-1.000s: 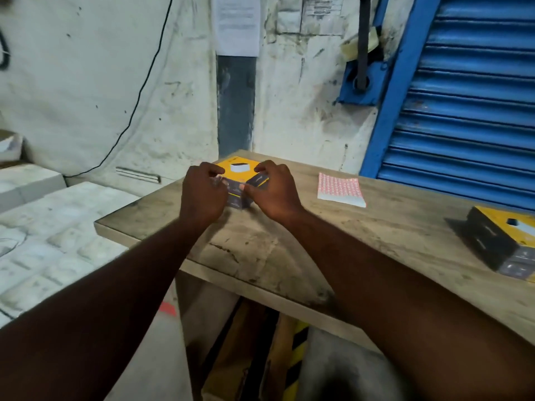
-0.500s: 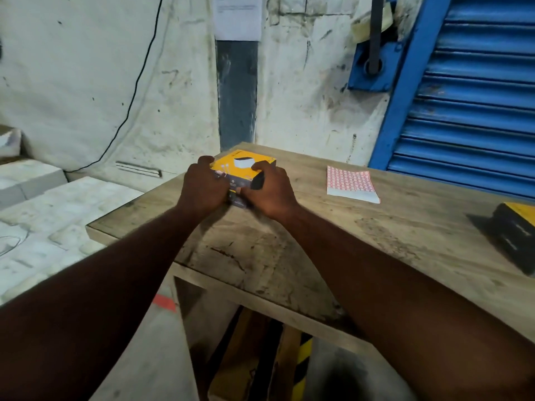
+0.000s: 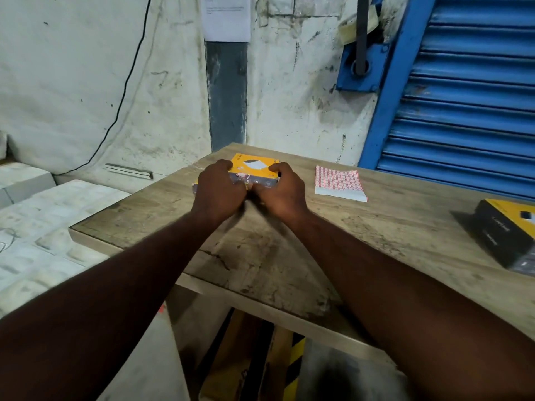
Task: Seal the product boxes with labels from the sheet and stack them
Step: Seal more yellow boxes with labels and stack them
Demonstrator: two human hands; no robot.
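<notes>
Indoors at a packing bench, pale slabs [image 3: 43, 227] line the left edge of the scene and a black cable [image 3: 124, 91] trails down the stained wall. At the far end of the worn wooden table [image 3: 260, 256], a person's left hand [image 3: 218, 189] grips the near-left side of a yellow-topped product box [image 3: 252, 166], fingers curled over its top edge, while the right hand [image 3: 282, 192] clasps the near-right side the same way, the two hands touching in front of the box. Whether the box rests on the table or is raised cannot be told. Just right of the hands, a sheet of red-bordered labels [image 3: 338, 183] lies flat. A second box [image 3: 509, 230] sits at the table's right edge, below a blue roller shutter [image 3: 469, 96].
</notes>
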